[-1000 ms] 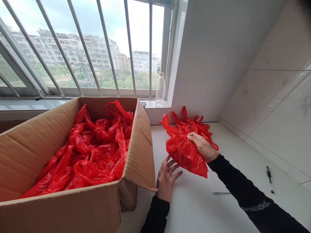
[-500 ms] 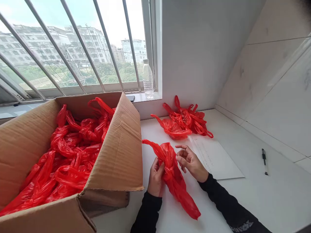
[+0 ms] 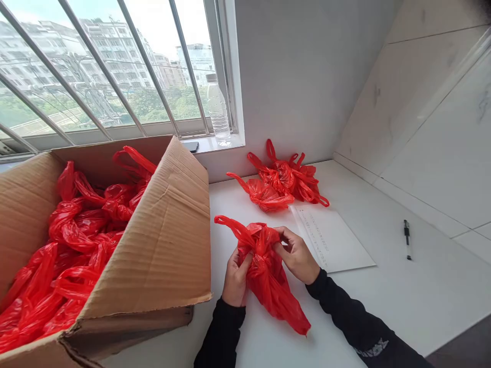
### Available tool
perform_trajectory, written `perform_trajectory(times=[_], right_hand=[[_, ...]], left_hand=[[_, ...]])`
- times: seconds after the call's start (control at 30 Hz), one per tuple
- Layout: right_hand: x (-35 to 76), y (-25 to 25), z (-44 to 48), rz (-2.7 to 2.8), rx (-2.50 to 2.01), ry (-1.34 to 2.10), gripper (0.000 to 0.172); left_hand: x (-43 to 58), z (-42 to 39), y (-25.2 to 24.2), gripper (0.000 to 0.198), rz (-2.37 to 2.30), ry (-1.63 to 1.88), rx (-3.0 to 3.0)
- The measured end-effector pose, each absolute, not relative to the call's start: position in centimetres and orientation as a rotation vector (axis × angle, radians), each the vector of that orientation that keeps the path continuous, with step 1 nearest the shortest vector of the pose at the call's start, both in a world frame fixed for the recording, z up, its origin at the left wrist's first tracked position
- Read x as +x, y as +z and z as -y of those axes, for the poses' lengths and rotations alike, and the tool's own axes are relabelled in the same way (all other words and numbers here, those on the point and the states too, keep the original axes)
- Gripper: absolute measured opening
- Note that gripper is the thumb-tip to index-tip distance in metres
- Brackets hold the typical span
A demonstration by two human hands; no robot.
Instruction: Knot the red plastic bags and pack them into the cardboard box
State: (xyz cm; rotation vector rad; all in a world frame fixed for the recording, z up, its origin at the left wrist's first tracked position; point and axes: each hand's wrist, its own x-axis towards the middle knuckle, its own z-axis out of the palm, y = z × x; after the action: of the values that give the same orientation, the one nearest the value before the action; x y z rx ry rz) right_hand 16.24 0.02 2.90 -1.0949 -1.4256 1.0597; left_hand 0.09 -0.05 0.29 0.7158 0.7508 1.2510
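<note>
A red plastic bag (image 3: 268, 281), knotted near its middle, is held above the white table between both my hands. My left hand (image 3: 236, 276) grips its left side, thumb on top beside the knot. On the upper right, my right hand (image 3: 297, 253) pinches the gathered plastic with thumb and fingers. One loose handle of the bag sticks out to the upper left, and its tail hangs toward the lower right. Whatever the bag may contain is hidden.
At left stands an open cardboard box (image 3: 164, 245) full of knotted red bags (image 3: 84, 225). More red bags (image 3: 284, 179) lie by the wall. A sheaf of written paper (image 3: 333, 240) and a pen (image 3: 407, 240) are at right. On the windowsill are a water bottle (image 3: 219, 112) and a phone (image 3: 191, 147).
My right hand, earlier apart from the bag with fingers spread, has closed on its upper right side. The bag's upper part is spread wider. The view has shifted slightly right.
</note>
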Motion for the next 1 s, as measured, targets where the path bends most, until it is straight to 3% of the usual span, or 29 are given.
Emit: perform_trajectory(times=[0.1,0.27,0.43,0.6,0.8,1.0], right_hand=[[16.1,3.0,0.1,1.475,-1.126,1.045,0.032],[16.0,3.0,0.4,1.505,-1.117,0.96,0.016],[15.8,2.8,0.5,1.593,-1.057,0.87,0.025],[15.7,2.5,0.5,1.599,-1.087,0.767,0.016],[15.3,2.4,0.6,1.611,-1.135,0.586,0.023],[15.1,2.2,0.5,1.58,-1.111,0.647,0.029]], left_hand=[[0.0,-0.1,0.1,0.045,-0.785,1.26,0.796],[0.0,-0.2,-0.5,0.04,-0.808,1.26,0.834],[-0.1,-0.1,-0.6,0.036,-0.819,1.255,0.844],[0.0,-0.1,-1.0,0.034,-0.867,1.288,0.89],[0.3,0.1,-1.0,0.038,-0.851,1.338,0.873],[0.3,0.1,-1.1,0.044,-0.829,1.362,0.865]])
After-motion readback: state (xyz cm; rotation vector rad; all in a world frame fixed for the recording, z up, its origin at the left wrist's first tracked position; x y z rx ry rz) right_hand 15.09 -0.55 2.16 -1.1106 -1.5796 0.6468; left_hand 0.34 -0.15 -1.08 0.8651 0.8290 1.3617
